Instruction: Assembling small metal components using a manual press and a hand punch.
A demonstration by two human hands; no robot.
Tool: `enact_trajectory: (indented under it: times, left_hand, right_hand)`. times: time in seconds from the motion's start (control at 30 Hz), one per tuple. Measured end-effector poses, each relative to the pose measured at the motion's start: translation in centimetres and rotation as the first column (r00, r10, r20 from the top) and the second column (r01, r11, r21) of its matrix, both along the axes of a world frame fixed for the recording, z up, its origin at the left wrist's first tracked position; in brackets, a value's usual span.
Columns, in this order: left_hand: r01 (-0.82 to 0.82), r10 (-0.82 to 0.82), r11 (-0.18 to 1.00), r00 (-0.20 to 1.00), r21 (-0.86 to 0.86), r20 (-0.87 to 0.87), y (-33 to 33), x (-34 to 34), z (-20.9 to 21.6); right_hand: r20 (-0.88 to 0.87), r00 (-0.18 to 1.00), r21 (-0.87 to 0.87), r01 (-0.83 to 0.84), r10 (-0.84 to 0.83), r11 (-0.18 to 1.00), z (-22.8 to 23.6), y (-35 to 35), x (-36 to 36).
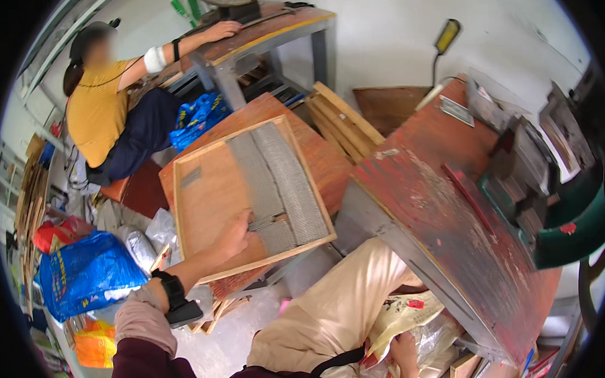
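Note:
A shallow wooden tray (176, 207) lies tilted on a red-brown tabletop to the front of me. Dense rows of small grey metal pieces (292, 183) fill its right side, and a small separate patch lies near its left edge. My left hand (232, 237) reaches over the tray's near side, fingers closed at the end of a short row of these pieces. Low at the right, beside my leg, my right hand (404, 351) is at the mouth of a cream and clear plastic bag (423, 318). Its fingers are partly hidden there, and what they touch cannot be made out.
On the right stands a worn red bench (429, 184) with a green machine (570, 226) and a red bar (468, 200). Another person (100, 109) sits at the far left, one arm on another bench (270, 33). Blue bags (85, 270) and wooden strips (340, 118) lie around.

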State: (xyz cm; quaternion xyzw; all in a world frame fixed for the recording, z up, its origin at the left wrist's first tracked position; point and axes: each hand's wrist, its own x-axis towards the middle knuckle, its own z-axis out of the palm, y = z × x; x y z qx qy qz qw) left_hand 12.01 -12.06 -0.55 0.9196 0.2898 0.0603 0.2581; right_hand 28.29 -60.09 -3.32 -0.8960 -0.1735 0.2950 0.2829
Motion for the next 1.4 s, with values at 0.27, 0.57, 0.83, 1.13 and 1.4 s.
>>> enact_trajectory:
  times: [0.27, 0.57, 0.83, 1.13, 1.4]
  left_hand:
    - [-0.133, 0.122, 0.631, 0.99, -0.765, -0.071, -0.1, 1.0, 9.8]
    - [0.684, -0.541, 0.55, 0.729, -0.479, 0.419, -16.0, 15.8, 22.0]
    - [0.853, -0.885, 0.451, 0.392, 0.261, 0.249, -23.4, 24.7, 20.8]
    - [0.811, -0.797, 0.577, 0.53, 0.103, 0.291, -22.1, 24.6, 19.9]
    - [0.781, -0.751, 0.605, 0.493, 0.158, 0.439, -22.2, 24.7, 19.8]
  right_hand:
    - [0.056, 0.996, 0.187, 0.062, -0.074, 0.98, 8.9, 0.4, 1.3]
    - [0.505, 0.841, 0.46, -0.072, -0.194, 0.885, 21.6, -0.9, 3.8]
    - [0.71, 0.629, 0.484, -0.108, -0.317, 0.869, 21.1, 4.9, 10.1]
    - [0.689, 0.706, 0.408, -0.19, -0.165, 0.893, 20.4, 5.0, 11.4]
    - [0.717, 0.685, 0.372, -0.22, -0.129, 0.902, 21.7, 5.1, 11.7]
